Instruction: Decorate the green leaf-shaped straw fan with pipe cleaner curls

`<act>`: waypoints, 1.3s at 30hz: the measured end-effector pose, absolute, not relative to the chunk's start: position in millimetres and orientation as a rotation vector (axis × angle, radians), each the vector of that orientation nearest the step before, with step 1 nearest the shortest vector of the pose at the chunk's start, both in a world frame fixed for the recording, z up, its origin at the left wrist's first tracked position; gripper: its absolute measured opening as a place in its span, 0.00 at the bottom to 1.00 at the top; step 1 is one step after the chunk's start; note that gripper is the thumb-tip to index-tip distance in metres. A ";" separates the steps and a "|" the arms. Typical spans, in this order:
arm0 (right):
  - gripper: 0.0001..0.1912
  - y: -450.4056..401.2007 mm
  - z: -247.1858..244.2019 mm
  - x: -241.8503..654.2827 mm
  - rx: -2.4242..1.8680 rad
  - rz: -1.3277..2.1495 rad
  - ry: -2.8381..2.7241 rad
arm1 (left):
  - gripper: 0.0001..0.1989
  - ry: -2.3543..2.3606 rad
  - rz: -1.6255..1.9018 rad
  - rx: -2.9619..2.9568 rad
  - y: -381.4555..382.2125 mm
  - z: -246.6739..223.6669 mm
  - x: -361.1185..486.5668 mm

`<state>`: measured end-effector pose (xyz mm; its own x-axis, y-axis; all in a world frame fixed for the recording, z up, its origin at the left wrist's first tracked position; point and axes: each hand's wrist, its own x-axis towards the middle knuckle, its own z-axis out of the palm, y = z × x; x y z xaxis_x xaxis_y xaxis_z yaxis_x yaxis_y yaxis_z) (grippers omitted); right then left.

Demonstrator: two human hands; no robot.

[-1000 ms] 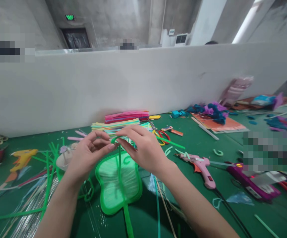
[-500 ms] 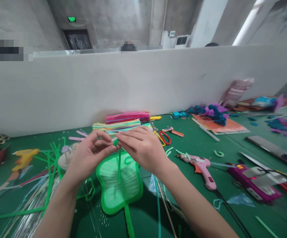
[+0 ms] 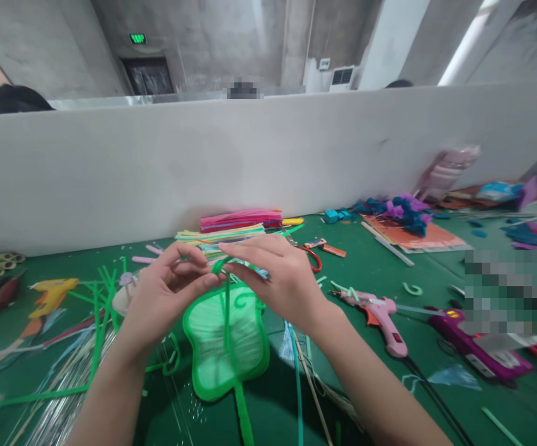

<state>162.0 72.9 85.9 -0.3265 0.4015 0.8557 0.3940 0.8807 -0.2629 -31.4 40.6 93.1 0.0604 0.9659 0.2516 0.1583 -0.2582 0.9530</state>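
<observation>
A green fuzzy stem (image 3: 227,310) is bent into a small curl at its top, between my two hands. My left hand (image 3: 173,288) pinches the curl between thumb and forefinger. My right hand (image 3: 277,269) has its fingers bent over the other side of the curl, thumb beneath, closed on the stem. One stem end sticks out past the right fingers. Below the hands lies a green fan-shaped piece (image 3: 210,371) with a fuzzy rim, pale green filling and a green handle (image 3: 243,412).
Pink (image 3: 240,220) and pastel stem bundles lie behind the hands. To the right are red-handled scissors (image 3: 315,259), a pink glue gun (image 3: 386,316) and a purple power strip (image 3: 486,356). A yellow glue gun (image 3: 53,294) and loose green stems (image 3: 96,322) are at left.
The fingers of my right hand have lifted and shifted slightly right. The green stem now shows as a small loop between the hands, with an end out to the upper right.
</observation>
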 end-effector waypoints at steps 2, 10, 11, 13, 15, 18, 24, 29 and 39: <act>0.07 73.0 90.8 167.8 -0.597 0.111 -1.938 | 0.13 1.167 1.248 1.532 40.0 93.4 -31.3; 0.05 72.9 97.8 174.2 -0.626 0.580 -2.133 | 0.11 1.088 1.075 1.567 42.5 91.8 -32.1; 0.05 72.6 98.4 174.3 -0.652 0.637 -2.149 | 0.11 1.093 1.053 1.577 42.7 91.4 -32.6; 0.05 71.4 99.7 175.0 -0.688 0.722 -2.152 | 0.12 1.104 1.003 1.577 42.7 90.9 -34.2; 0.05 69.9 101.2 176.1 -0.702 0.752 -2.148 | 0.13 1.107 0.942 1.562 42.5 91.0 -36.0; 0.04 68.7 102.6 177.6 -0.715 0.730 -2.147 | 0.10 1.110 0.870 1.600 42.8 92.0 -38.1; 0.04 70.5 101.8 178.1 -0.728 0.709 -2.141 | 0.12 1.171 0.889 1.711 46.2 90.6 -37.1; 0.05 71.5 99.5 176.8 -0.712 0.681 -2.167 | 0.12 1.099 0.865 1.600 48.6 86.8 -33.6; 0.02 72.0 102.7 184.7 -0.695 0.436 -2.119 | 0.13 1.063 0.943 1.481 47.8 87.4 -30.9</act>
